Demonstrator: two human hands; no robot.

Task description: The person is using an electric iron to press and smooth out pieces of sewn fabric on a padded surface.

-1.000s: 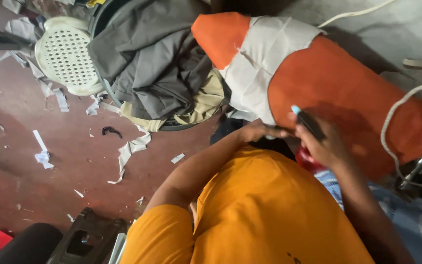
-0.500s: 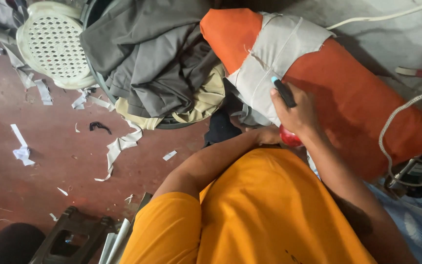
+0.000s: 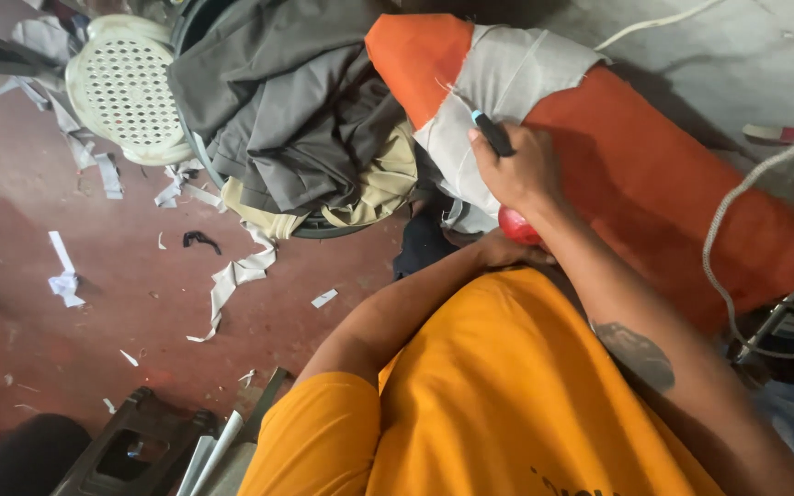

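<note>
Raised, right hand (image 3: 518,174) presses dark pen (image 3: 493,133) onto orange-grey cloth (image 3: 507,83).

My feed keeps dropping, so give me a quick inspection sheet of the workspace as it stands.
Surface: reddish-brown floor, dusty.
Job's things: orange and grey fabric bundle; dark pen-like tool with blue tip against the grey panel; red object below the wrist, kind unclear.
Clutter: fabric strips and paper scraps on the floor; heap of grey and tan garments; overturned white perforated stool.
Hands: right hand grips the tool; left hand mostly hidden beneath the right forearm.
Cables: white cord looping at right.
Surroundings: grey wall; dark plastic stool at bottom left.
</note>
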